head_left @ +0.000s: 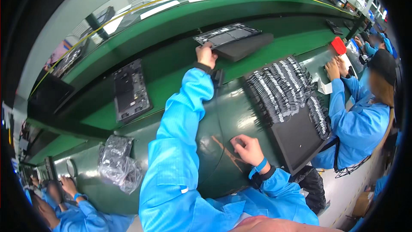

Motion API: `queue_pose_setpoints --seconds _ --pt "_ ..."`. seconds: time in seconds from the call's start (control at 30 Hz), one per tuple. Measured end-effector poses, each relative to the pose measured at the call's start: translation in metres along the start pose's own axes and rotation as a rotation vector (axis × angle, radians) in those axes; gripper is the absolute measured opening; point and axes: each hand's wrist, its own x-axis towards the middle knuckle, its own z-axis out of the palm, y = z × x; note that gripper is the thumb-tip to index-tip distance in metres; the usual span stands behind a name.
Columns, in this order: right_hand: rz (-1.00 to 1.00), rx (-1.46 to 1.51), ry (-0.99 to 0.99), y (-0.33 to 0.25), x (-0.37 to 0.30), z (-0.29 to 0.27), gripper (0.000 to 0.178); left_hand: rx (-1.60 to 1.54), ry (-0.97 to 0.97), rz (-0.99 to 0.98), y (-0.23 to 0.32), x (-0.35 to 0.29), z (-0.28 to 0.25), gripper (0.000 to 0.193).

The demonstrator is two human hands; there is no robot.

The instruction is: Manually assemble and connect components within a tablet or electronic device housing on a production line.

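My left hand (206,56) is stretched far forward, its fingers closed on the near left corner of an opened laptop base (227,35) with bare internal parts. Under and beside that base, on the green conveyor, lies a black foam sheet (245,48). My right hand (249,148), with a blue wrist strap, rests low over the bench, its fingers curled and nothing seen in them. Copper-coloured tweezers (225,149) lie on the bench just left of it, and a thin dark cord runs near them.
A black tray (296,139) of small cable-like parts in rows stands at right. Another laptop base (131,90) lies on the conveyor at left. Clear plastic bags (119,163) sit on the bench. Co-workers sit at right (358,116) and lower left. A shelf edge runs above.
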Motion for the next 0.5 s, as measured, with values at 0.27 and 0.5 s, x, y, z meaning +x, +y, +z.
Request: queue_pose_setpoints --seconds 0.27,0.5 --pt "0.068 0.282 0.242 -0.023 -0.007 -0.021 0.021 0.290 -0.118 0.054 0.147 -0.228 -0.120 0.016" --pt "-0.335 0.204 0.317 -0.027 -0.009 -0.042 0.025 0.475 -0.482 -0.289 0.117 -0.314 -0.200 0.028"
